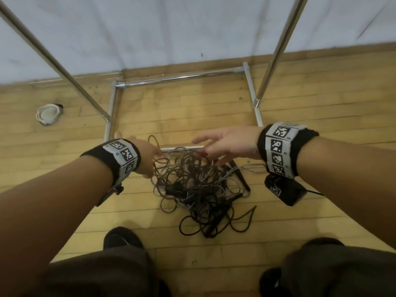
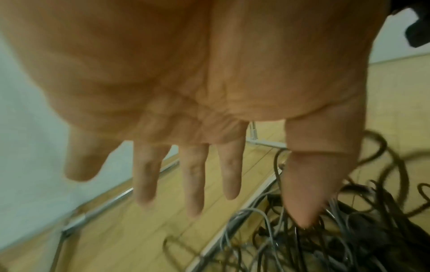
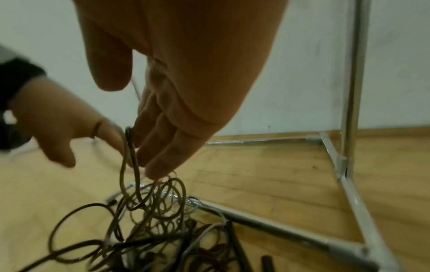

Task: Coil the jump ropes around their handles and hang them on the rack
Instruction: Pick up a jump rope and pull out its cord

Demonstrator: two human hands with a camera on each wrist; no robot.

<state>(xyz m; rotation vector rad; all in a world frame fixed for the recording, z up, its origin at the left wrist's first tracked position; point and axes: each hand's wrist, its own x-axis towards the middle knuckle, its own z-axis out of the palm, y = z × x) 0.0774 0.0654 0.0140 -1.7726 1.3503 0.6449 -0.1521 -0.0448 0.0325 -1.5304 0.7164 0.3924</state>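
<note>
Trousers (image 1: 102, 273) — plank floor (image 1: 192, 110), white wall (image 1: 150, 28)

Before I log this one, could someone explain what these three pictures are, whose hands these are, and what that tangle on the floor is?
No machine: a person's bare hands wearing marker wristbands. One picture is from a head camera looking down; the others look along each wrist. The left hand and right hand reach with relaxed fingers into the ropes, a tangled pile on the wood floor at the foot of the metal rack. Neither has a firm grip yet; cord strands brush the right fingers.
</note>
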